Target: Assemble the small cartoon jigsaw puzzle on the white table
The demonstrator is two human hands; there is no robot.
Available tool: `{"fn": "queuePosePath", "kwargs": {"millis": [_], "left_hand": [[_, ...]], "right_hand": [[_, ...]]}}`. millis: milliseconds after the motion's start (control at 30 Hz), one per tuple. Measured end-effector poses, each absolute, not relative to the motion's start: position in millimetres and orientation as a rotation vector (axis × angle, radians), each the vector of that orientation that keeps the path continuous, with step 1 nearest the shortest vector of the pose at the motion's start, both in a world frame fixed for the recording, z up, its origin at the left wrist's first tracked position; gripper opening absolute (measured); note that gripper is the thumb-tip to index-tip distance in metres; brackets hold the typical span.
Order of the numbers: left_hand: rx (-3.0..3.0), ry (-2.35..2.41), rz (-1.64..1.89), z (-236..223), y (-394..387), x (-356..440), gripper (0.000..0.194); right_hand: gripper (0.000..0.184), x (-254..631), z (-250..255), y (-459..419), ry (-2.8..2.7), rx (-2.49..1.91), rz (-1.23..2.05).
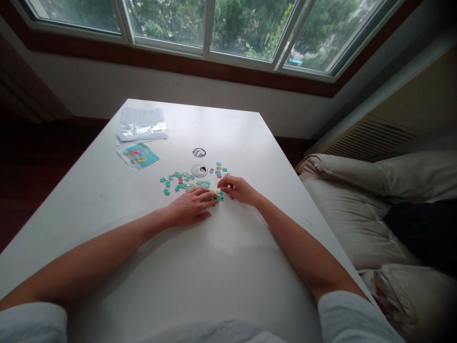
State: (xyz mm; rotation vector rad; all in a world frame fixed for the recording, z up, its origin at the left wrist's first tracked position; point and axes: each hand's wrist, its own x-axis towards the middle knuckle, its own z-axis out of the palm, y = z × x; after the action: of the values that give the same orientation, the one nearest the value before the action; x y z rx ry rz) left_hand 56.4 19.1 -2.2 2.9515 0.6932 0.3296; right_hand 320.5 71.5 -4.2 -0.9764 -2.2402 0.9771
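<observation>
Small green, yellow and pink jigsaw puzzle pieces [180, 180] lie scattered on a white table [214, 267]. My left hand [191, 206] rests palm down at their near edge, fingers stretched out over some pieces and covering them. Just to its right, my right hand [237, 189] is curled, thumb and fingertips drawn together beside the pieces. Whatever is between those fingertips is too small to make out. A looser group of pieces [219, 169] lies beyond my right hand. Several pieces between the hands appear joined, partly hidden by my left fingers.
Two round metallic-looking discs [199, 170] lie behind the pieces. At the table's far left are a colourful picture card [139, 155] and a clear plastic bag with papers [142, 125]. A beige padded sofa [332, 214] stands along the right side, and windows [246, 28] are ahead.
</observation>
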Motion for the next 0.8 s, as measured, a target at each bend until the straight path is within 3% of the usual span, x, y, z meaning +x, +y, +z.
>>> {"fn": "queuePosePath", "kwargs": {"millis": [467,800], "left_hand": [[2.956,0.707,0.318,-2.2,18.2,57.1,0.044],[2.945,0.72,0.326,-1.7,16.6,58.7,0.044]], "right_hand": [[0.012,311.5,-6.9,66.2,-2.42,-0.866,0.65],[0.004,315.8,-13.8,69.1,-2.446,-1.085,0.37]]}}
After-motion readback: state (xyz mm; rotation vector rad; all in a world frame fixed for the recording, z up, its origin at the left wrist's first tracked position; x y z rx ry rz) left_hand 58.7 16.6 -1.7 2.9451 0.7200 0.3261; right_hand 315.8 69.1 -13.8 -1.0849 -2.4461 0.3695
